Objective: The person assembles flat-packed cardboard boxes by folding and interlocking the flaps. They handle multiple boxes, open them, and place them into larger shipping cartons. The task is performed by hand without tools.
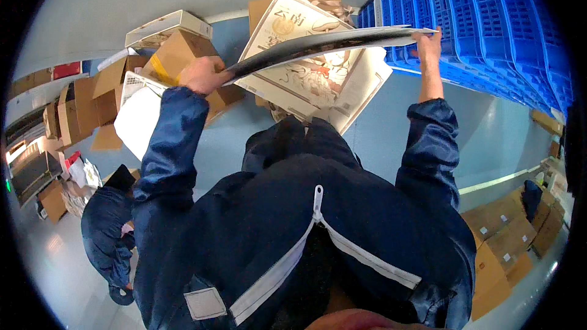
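A thin, flat sheet [324,43] spans the space between my hands, seen almost edge-on and bowed by the lens. Its near face looks dark, with a pale band along the upper edge. My left hand [203,75] is closed on the left end. At the right end, my right hand [428,47] pinches the corner between thumb and fingers. Directly below lies a large cream printed carton or board [333,82], turned at an angle, with drawings of mushrooms on it. The sheet hides a strip across its middle.
Tall stacks of blue plastic crates [477,24] rise at the right. Cardboard boxes [186,49] and a white basket [137,113] stand at the left. Another person [107,232] in dark clothes bends down at the lower left. More brown cartons [504,241] lie at the lower right.
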A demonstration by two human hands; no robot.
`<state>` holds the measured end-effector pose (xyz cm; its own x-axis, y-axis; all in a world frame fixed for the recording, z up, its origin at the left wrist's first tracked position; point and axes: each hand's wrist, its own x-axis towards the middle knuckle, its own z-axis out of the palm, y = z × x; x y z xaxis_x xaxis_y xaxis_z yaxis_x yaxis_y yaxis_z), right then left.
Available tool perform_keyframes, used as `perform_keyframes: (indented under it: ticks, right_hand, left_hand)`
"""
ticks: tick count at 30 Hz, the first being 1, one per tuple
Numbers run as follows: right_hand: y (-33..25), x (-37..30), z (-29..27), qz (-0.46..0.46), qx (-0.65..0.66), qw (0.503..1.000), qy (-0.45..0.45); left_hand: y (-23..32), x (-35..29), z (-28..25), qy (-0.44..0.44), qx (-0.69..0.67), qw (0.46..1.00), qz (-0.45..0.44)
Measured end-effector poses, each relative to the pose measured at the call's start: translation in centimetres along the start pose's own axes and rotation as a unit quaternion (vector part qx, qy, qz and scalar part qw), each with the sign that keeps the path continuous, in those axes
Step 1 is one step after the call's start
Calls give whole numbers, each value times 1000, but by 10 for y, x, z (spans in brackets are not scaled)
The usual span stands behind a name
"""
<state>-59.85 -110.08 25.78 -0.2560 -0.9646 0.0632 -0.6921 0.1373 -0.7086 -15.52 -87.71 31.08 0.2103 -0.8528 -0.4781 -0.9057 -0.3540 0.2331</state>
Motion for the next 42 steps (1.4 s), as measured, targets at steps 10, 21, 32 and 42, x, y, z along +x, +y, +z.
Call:
perform_keyframes:
  ticks: [10, 21, 32, 42]
  right_hand:
    - [-79, -4, -33, -306, -415, 791, -330]
    - [-54, -13, -41, -299, -433, 704, -477]
    - [-64, -29, -42, -262, -259, 724, -583]
    - [0, 26, -26, -58, 12, 816, -575]
  left_hand:
    - [-55, -29, 68, 309, -273, 885, -218]
    - [-23, -31, 69, 74, -797, 539, -262]
    - [-68, -9, 27, 51, -455, 875, -159]
    - [-64, -17, 23, -51, -136, 989, 1]
